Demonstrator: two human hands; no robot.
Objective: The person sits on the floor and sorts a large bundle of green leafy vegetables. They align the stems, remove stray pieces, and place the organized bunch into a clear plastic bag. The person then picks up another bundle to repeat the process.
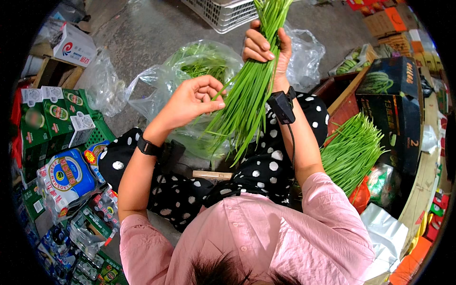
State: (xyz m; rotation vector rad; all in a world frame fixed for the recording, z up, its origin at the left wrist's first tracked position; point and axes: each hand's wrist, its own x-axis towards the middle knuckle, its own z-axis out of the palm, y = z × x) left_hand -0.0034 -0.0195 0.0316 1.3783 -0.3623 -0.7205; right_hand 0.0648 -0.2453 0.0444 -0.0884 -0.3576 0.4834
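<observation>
My right hand [265, 48] is closed around a long bunch of green garlic chives [245, 96], whose leaf tips fan out down towards my lap. To the left, my left hand [203, 96] is at the edge of the leaves, thumb and forefinger close together near a blade; whether they pinch it I cannot tell. Behind that hand, an open clear plastic bag [149, 80] holds loose green leaves [205, 67]. Another thick pile of chives [351, 151] lies at the right, beside my right arm.
A white plastic crate [221, 17] stands ahead. Clear bags [304, 53] lie on the concrete floor [149, 32]. Beer packs [67, 178] and green cartons [50, 117] crowd the left. At the right are a black carton [388, 107] and a wooden-edged box [343, 92]. A short wooden piece [212, 175] is near my lap.
</observation>
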